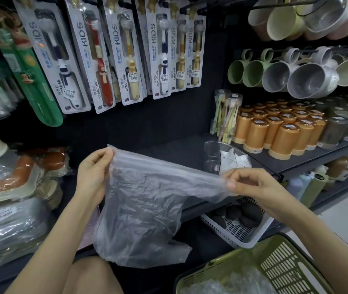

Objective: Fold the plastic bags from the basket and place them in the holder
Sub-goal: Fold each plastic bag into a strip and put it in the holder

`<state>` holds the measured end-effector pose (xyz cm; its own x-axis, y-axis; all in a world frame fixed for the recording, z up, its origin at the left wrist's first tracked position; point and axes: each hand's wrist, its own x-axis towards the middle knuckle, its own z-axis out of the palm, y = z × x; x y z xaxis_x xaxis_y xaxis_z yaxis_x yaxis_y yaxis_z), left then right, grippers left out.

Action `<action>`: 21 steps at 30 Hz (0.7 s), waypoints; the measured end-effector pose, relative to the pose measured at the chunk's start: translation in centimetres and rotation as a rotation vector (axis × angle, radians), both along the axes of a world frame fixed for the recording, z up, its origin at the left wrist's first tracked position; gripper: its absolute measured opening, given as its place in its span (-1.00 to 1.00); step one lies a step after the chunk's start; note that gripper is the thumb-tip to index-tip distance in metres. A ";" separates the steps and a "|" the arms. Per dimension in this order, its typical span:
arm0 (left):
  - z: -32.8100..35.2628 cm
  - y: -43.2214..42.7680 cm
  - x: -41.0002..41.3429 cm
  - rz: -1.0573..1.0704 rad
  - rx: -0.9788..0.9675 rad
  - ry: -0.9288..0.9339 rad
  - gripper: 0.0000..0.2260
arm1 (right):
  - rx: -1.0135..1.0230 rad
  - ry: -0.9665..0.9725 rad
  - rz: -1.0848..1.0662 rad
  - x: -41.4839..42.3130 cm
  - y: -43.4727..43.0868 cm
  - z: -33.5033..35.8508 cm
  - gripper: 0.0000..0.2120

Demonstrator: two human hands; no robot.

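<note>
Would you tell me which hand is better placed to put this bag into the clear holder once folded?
Probably the right hand: it pinches the bag right beside the holder; the left hand is farther away.

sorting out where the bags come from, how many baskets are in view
2. A green basket at bottom right with plastic bags inside; a white basket just beyond it, holding dark items. Others may be hidden.
</note>
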<state>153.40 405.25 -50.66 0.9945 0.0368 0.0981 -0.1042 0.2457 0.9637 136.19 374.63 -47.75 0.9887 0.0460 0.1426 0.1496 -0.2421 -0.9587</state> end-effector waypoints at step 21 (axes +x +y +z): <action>-1.6 0.4 0.4 0.058 0.007 0.103 -0.90 | 0.178 0.022 -0.264 0.6 1.1 1.0 -0.83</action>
